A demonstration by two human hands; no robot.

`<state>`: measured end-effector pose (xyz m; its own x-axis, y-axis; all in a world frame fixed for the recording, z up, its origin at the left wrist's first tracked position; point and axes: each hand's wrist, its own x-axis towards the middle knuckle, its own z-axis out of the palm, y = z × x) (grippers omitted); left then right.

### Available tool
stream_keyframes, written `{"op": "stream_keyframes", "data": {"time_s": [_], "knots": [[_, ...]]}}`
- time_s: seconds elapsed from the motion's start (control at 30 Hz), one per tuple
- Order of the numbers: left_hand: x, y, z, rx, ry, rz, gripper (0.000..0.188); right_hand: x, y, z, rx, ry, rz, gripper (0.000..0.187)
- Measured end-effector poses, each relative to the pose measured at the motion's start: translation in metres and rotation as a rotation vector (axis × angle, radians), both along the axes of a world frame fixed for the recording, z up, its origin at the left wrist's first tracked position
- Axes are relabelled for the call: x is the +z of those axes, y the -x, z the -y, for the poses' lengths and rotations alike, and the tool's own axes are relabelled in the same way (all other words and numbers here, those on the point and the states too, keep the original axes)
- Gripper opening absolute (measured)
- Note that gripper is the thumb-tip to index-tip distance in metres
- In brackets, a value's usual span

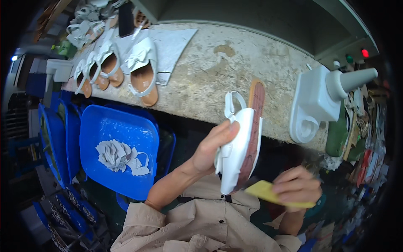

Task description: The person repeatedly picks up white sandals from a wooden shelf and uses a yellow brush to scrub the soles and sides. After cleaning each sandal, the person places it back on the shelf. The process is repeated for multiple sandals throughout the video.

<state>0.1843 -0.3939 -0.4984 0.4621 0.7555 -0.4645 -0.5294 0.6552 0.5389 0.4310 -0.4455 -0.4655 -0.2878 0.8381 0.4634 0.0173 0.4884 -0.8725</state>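
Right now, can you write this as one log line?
left hand: holds white sandal, sole sideways | right hand: holds yellow pad at sole edge | workbench: more sandals

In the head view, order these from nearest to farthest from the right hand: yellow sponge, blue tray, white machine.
1. yellow sponge, held in the right hand.
2. white machine, above it on the bench.
3. blue tray, far left.

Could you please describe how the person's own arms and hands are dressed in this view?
Both hands are bare: no gloves, rings or watch show on the left hand or the right hand. The left forearm is uncovered up to a beige sleeve of crinkled fabric, pushed up near the elbow. The right forearm is mostly hidden at the lower edge; the same beige garment with buttons spreads beneath both arms.
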Motion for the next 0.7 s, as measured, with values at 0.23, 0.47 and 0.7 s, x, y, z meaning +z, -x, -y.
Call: {"op": "stream_keyframes", "data": {"time_s": [0.23, 0.47, 0.7], "knots": [[-0.027, 0.021, 0.014, -0.098, -0.102, 0.19, 0.093, 0.003, -0.096, -0.024, -0.646, 0.275, 0.401, 0.019], [-0.052, 0.011, 0.024, 0.135, -0.131, 0.055, 0.107, 0.0, -0.11, -0.045, -0.377, 0.251, 0.618, 0.015], [-0.039, -0.002, 0.025, 0.163, -0.225, 0.023, 0.104, -0.013, -0.12, -0.054, -0.355, 0.755, 0.142, 0.022]]}}
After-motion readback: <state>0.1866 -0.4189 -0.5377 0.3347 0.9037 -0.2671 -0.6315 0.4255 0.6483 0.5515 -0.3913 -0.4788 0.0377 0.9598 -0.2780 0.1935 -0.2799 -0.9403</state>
